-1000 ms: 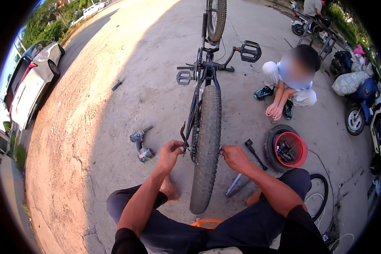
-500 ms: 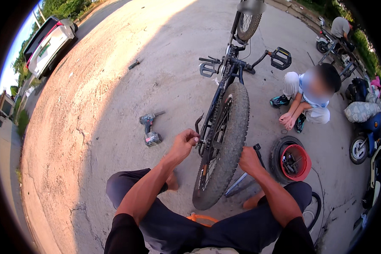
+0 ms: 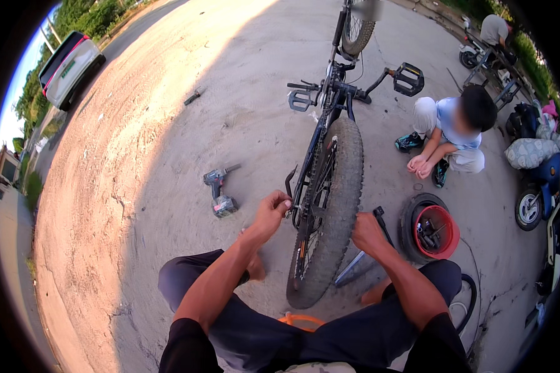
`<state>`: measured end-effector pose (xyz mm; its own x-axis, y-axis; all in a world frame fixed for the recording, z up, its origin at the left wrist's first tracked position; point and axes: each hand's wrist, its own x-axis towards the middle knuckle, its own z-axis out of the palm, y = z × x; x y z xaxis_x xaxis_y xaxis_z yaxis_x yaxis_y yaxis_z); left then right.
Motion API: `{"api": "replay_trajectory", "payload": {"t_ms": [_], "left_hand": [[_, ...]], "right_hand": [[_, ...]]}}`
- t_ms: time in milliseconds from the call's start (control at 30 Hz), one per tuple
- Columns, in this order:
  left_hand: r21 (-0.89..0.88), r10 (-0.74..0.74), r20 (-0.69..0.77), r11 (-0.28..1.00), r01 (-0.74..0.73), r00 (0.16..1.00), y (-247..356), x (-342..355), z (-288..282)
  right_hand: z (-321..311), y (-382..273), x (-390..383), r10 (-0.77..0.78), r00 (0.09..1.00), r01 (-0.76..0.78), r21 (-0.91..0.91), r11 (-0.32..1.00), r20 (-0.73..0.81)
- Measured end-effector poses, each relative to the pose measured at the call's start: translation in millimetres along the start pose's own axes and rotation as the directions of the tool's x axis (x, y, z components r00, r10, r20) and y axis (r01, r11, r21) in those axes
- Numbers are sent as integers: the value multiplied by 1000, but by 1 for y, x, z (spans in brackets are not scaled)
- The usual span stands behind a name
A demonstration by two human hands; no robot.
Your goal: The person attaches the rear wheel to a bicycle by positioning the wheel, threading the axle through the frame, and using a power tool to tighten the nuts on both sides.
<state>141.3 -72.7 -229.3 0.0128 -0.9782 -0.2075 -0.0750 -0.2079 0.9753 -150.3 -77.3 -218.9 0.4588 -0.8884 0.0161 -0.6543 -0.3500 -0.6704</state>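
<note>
Two hands at the rear of an upturned bicycle [image 3: 330,155], resting on saddle and bars with the fat knobbly wheel [image 3: 333,205] pointing toward the seated legs; left hand [image 3: 269,214] curled shut near the frame end by the axle, on what cannot be told; right hand [image 3: 368,233] closed against the far side of the tyre, fingers hidden, grip likewise unclear. Likely trouble: fingers caught between chain, spokes and frame should the wheel turn or drop free; bike tipping sideways, given only two narrow points on the concrete, toward the crouching child [image 3: 448,133] just beside it; pedals sticking out at shin height. Cordless drill [image 3: 219,193] lying loose on the ground to the left, near enough to be kicked. Red bucket [image 3: 437,231] of small tools nested in a spare tyre on the right, a hand pump [image 3: 361,258] lying near it. No packages, labels or signs readable anywhere; only a pale patterned bundle [image 3: 532,151] on a parked scooter at far right
</note>
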Motion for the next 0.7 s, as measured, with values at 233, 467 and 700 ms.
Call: {"api": "replay_trajectory", "payload": {"t_ms": [233, 467, 700], "left_hand": [[-163, -18, -2, 986, 17, 1000, 25, -11, 2], [82, -74, -15, 994, 75, 997, 4, 0, -3], [-28, 152, 11, 988, -151, 988, 4, -3, 3]], "right_hand": [[-3, -4, -1, 52, 998, -51, -42, 998, 20], [12, 9, -1, -111, 986, 103, -70, 992, -121], [6, 22, -12, -149, 968, 143, -43, 989, -202]]}}
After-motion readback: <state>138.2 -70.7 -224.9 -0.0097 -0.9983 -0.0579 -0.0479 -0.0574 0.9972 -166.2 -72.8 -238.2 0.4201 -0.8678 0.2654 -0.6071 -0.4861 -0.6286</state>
